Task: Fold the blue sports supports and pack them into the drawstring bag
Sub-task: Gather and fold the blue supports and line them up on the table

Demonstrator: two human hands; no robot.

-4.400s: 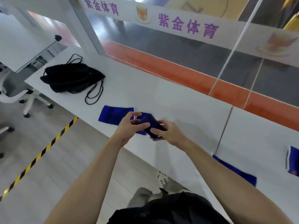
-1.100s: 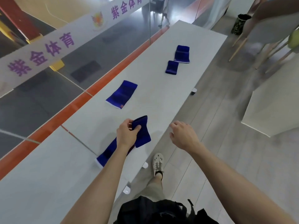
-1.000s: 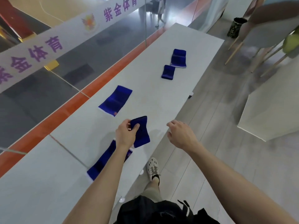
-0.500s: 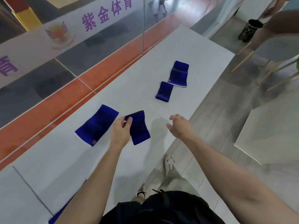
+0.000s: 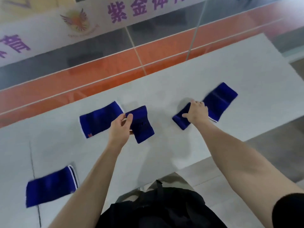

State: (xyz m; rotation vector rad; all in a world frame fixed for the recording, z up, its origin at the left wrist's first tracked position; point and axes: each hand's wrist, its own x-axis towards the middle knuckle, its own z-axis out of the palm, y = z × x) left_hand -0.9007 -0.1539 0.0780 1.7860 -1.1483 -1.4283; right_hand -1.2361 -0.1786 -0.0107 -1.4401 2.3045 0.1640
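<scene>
Five blue fabric sports supports are in view, all on or above the long pale grey tabletop (image 5: 164,89). Farthest left, near the front edge, lies a flat blue support with a white hem (image 5: 51,186). Next, further back, lies a flat blue support with a small orange label (image 5: 98,120). Just beside it, the left hand (image 5: 120,129) pinches a folded dark blue support (image 5: 142,125) between thumb and fingers, lifted off the surface. To the right, the right hand (image 5: 196,112) is pressed down on a small folded blue support (image 5: 181,119); whether it grips it I cannot tell. Touching that hand, farthest right, lies a longer flat blue support (image 5: 220,97). The drawstring bag does not show.
</scene>
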